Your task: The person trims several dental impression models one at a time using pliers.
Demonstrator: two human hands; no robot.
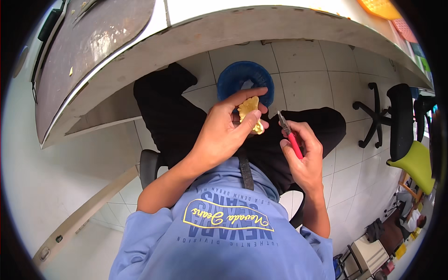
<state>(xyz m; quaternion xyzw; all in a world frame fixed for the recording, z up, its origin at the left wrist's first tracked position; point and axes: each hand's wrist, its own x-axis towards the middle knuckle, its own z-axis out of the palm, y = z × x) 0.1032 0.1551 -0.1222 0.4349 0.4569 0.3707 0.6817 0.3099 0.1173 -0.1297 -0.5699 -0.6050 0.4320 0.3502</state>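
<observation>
My left hand [220, 130] grips a small yellow piece [247, 108] with a scalloped, bumpy edge, held between the thumb and fingers above my lap. In my right hand [307, 158] is a pair of cutting pliers [294, 143] with red handles and short metal jaws, the tip pointing up and toward the far side. The pliers are apart from the yellow piece, a little to its right. Whether the jaws are spread cannot be made out. Beyond my left hand, a blue bin [225, 77] stands on the floor, partly covered by my fingers.
A pale table edge [261, 23] curves across the far side, with a dark mat [112, 32] at its left. An orange basket [380, 7] sits at the far right. On the right are a wheeled chair base [373, 114] and a green chair seat [417, 165]; another person [413, 219] sits farther off.
</observation>
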